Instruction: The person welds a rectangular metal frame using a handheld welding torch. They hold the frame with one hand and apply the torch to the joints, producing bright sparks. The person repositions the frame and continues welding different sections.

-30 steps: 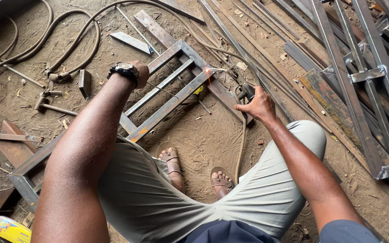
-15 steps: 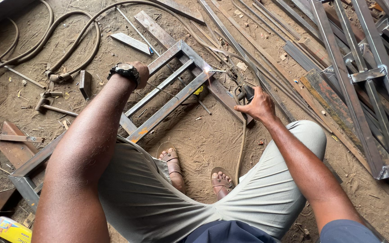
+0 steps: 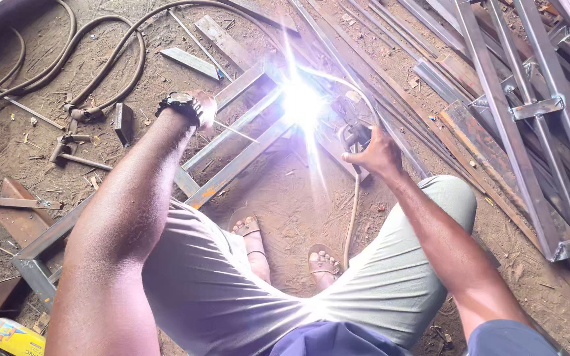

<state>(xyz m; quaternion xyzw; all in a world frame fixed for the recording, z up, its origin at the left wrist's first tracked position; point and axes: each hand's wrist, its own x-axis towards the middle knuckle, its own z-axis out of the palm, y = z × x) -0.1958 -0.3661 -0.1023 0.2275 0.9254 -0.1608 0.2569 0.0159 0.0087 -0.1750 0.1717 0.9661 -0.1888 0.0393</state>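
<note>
A grey steel frame [image 3: 232, 142] of square tubes lies on the dirt floor in front of my knees. A blinding white welding arc [image 3: 301, 102] burns on its far right part. My right hand [image 3: 374, 153] is shut on the welding electrode holder [image 3: 354, 135], whose tip reaches into the arc. My left hand [image 3: 202, 109], with a black wristwatch [image 3: 179, 105], rests on the frame's left rail; its fingers are mostly hidden behind the wrist. A cable [image 3: 351, 211] runs from the holder down between my sandalled feet.
Long steel bars and welded frames [image 3: 529, 112] lie to the right. Thick hoses [image 3: 67, 66] curl at the upper left beside a hammer [image 3: 77, 158]. Rusty offcuts [image 3: 14, 217] and a yellow box [image 3: 14, 337] sit at the left.
A bright welding arc has flared up on the frame where none was before. My right hand has stayed at the holder, and the left arm has barely moved.
</note>
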